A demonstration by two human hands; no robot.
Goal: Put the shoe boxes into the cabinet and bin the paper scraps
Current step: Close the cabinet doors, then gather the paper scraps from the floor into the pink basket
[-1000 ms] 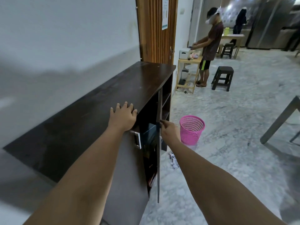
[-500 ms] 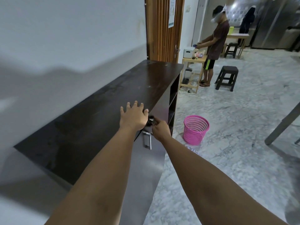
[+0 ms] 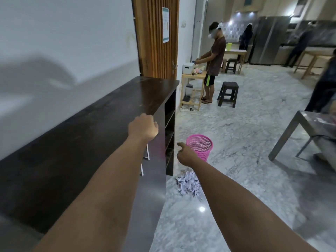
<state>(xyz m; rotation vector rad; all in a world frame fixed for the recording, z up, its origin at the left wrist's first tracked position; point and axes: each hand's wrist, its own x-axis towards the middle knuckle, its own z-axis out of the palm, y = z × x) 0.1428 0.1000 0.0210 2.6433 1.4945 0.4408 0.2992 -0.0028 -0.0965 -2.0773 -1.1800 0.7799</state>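
Both of my hands hold nothing: my left hand (image 3: pixel 143 128) hangs loosely curled over the cabinet (image 3: pixel 101 135) edge, my right hand (image 3: pixel 185 153) relaxed beside its closed door (image 3: pixel 154 179). No shoe boxes show, so I judge them stowed. Just right lies the paper scraps (image 3: pixel 189 182) heap on the floor, unbinned; beyond it stands the pink bin (image 3: pixel 200 146).

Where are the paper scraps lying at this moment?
In the head view, the paper scraps lie heaped on the marble floor right of the cabinet, just nearer the camera than the pink basket.
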